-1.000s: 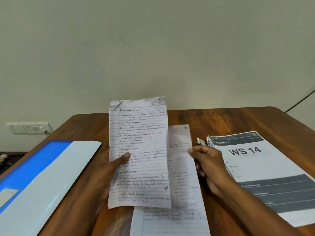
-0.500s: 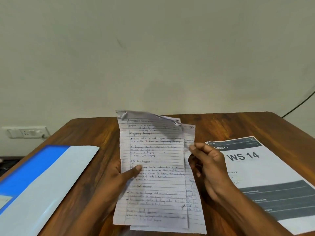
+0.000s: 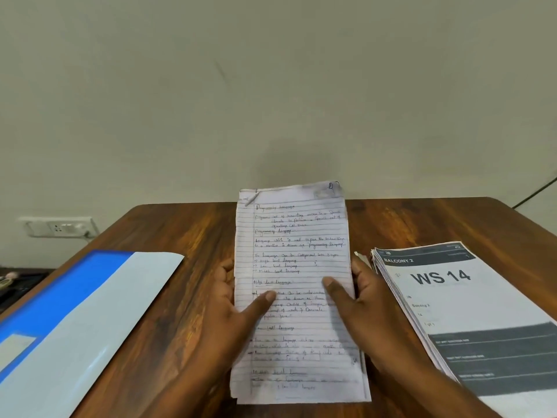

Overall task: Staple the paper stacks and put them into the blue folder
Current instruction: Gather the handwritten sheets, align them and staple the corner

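A stack of handwritten lined paper (image 3: 297, 257) stands nearly upright over the middle of the wooden table (image 3: 193, 230). My left hand (image 3: 241, 309) grips its left edge with the thumb on the front. My right hand (image 3: 358, 300) grips its right edge the same way. The blue folder (image 3: 69, 300) lies open at the left, a pale inner flap (image 3: 99, 324) showing. A small pale object, perhaps the stapler (image 3: 363, 259), peeks out behind my right hand; most of it is hidden.
A thick printed stack headed "WS 14" (image 3: 470, 315) lies at the right of the table. A wall socket (image 3: 58, 227) sits low on the wall at the left. A dark cable (image 3: 536, 193) runs down at the far right.
The two offset batches of lined sheets have been brought together into one squared stack. My right hand moved from the loose sheets to grip the stack's right edge.
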Motion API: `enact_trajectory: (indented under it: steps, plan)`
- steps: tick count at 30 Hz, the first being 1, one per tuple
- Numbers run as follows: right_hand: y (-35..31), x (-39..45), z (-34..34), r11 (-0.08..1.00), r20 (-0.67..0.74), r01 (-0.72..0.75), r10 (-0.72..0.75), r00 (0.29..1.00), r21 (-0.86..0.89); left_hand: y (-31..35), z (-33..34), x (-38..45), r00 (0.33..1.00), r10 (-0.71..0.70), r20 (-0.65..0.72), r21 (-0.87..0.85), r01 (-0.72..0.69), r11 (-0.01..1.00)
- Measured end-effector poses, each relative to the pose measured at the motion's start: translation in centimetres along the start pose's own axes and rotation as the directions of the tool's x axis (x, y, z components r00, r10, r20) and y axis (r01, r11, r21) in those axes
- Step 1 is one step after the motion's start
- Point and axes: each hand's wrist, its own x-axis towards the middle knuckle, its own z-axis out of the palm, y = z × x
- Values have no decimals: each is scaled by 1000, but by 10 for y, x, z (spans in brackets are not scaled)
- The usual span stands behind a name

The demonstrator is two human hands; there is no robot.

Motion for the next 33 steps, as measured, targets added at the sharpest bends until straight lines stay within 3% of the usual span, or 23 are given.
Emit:
enact_trajectory:
  steps: [3, 6, 10, 12, 18, 22, 28, 30, 33]
  plan:
    - [-2, -8, 6, 998, -55, 59, -60, 997, -26, 14, 7, -14, 996, 76, -44, 4, -76, 997]
    - [-19, -19, 8, 977, -127, 192, -179, 976, 99, 28, 14, -31, 985, 172, -21, 8, -172, 985]
    - [-39, -33, 11, 916, -213, 368, -332, 919, 160, 32, 13, -33, 878, 473, -69, 183, -455, 872]
    - [-39, -36, 13, 910, -205, 389, -357, 911, 141, 31, 10, -32, 840, 537, -77, 238, -508, 828]
    - [-9, -21, 15, 978, -42, 206, -205, 978, 30, 18, 12, -20, 946, 325, -17, 232, -312, 921]
    - [-1, -16, 14, 978, -48, 210, -210, 977, 1, 8, 11, -19, 965, 261, -10, 213, -253, 944]
    - [11, -10, 10, 990, -2, 102, -102, 995, -96, 3, 9, -19, 993, 105, 52, 273, -115, 955]
    - [4, -7, 6, 994, -10, 95, -95, 995, -46, 7, 8, -20, 991, 109, 78, 227, -124, 966]
    - [-18, 4, -8, 984, -43, 68, -61, 997, 166, 13, 1, -17, 980, 42, 197, 151, -73, 986]
